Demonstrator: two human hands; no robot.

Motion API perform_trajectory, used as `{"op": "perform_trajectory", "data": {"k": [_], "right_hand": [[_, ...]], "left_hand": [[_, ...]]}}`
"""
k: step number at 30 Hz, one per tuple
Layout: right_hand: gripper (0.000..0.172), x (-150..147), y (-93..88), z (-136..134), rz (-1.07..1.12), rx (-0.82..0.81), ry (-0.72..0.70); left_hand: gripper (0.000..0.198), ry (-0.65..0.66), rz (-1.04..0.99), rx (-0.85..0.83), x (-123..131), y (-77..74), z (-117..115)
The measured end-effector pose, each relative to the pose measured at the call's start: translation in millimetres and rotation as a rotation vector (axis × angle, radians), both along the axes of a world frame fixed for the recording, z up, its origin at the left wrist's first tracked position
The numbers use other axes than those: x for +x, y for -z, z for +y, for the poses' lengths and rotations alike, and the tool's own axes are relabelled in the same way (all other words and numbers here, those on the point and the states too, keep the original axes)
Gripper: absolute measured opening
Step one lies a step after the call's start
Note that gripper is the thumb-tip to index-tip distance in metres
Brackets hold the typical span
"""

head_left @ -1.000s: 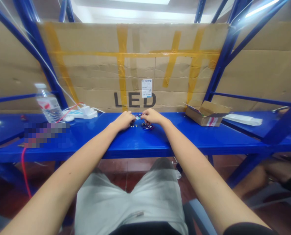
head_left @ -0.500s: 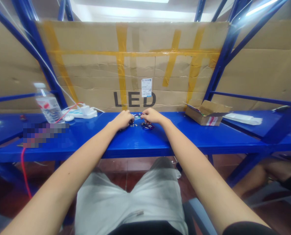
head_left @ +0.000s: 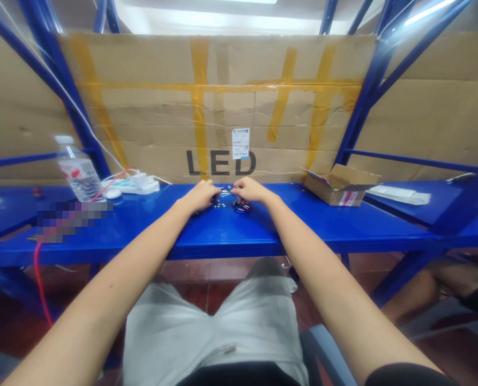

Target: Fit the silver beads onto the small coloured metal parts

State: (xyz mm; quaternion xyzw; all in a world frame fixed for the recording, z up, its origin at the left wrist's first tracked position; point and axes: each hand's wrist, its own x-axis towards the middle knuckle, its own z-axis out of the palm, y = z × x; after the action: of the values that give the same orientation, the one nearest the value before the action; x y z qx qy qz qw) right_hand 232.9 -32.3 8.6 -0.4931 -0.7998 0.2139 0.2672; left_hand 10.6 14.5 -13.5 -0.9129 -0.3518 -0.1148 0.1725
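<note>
Both my hands are over the blue table (head_left: 226,233), close together near its back edge. My left hand (head_left: 202,195) is closed, its fingertips curled together; what they hold, if anything, is too small to make out. Opposite it, my right hand (head_left: 250,190) pinches at the end of a small coloured piece I cannot name. Several small shiny metal pieces (head_left: 225,191) lie between the fingertips. Small silvery bits (head_left: 219,205) sit beside my left fingers, and a little pile of purple and dark metal loops (head_left: 244,208) rests just below my right hand.
An open cardboard box (head_left: 335,187) stands to the right, beside a flat white packet (head_left: 402,195). On the left are a water bottle (head_left: 78,171), a power strip (head_left: 132,184) and a red cable (head_left: 40,279). Large cardboard (head_left: 158,123) closes off the back. Someone's bent arm or leg (head_left: 416,289) shows at right.
My left fingertips have shifted very slightly to the right, towards the small pieces. My right hand stays nearly where it was, and the piles look the same.
</note>
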Motion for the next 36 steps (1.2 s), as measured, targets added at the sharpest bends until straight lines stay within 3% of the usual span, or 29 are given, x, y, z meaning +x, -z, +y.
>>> {"op": "perform_trajectory", "data": {"k": [9, 14, 18, 23, 26, 36], "right_hand": [[0.027, 0, -0.8, -1, 0.017, -0.001, 0.005], [0.025, 1, -0.1, -1, 0.017, 0.003, -0.006], [0.025, 0, -0.3, -1, 0.022, 0.032, 0.002], [0.022, -4, 1.3, 1, 0.126, 0.014, -0.026], [0.023, -5, 2.3, 3, 0.143, -0.01, -0.033], [0.025, -8, 6.6, 3, 0.002, -0.009, -0.09]], "left_hand": [[0.028, 0.055, -0.046, -0.036, -2, 1.0, 2], [0.027, -0.007, -0.092, 0.02, -6, 0.2, 3], [0.026, -0.077, -0.301, 0.018, -10, -1.3, 1], [0.03, 0.054, -0.741, -0.196, 4, -3.1, -11], [0.027, 0.105, -0.89, -0.255, 17, -4.4, -20], [0.025, 0.1, -0.766, -0.311, 21, -2.3, -19]]}}
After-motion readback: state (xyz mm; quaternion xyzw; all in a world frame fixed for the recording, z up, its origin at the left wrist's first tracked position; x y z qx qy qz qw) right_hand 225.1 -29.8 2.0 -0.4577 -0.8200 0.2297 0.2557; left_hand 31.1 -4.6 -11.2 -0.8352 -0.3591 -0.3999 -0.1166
